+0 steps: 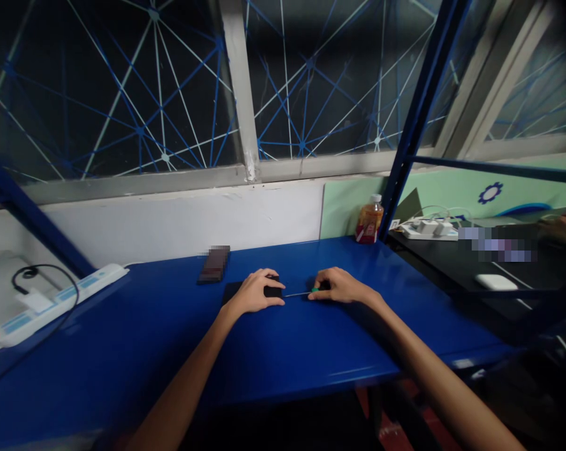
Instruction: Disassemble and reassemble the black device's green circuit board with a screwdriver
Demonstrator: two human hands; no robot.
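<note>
Frame centre: your left hand [252, 294], fingers gripping black object [273, 291]; your right hand [342, 286], fingers pinching thin green-ended tool [315, 290]. Brace object flat; guide tool straight.

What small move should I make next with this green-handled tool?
Probably ease the thin tool lightly toward the black object: your right hand aims it there, your left hand covers the object, and whether the tip touches isn't clear.

Single head-worn view, facing forward and down over a blue table [137, 326].
</note>
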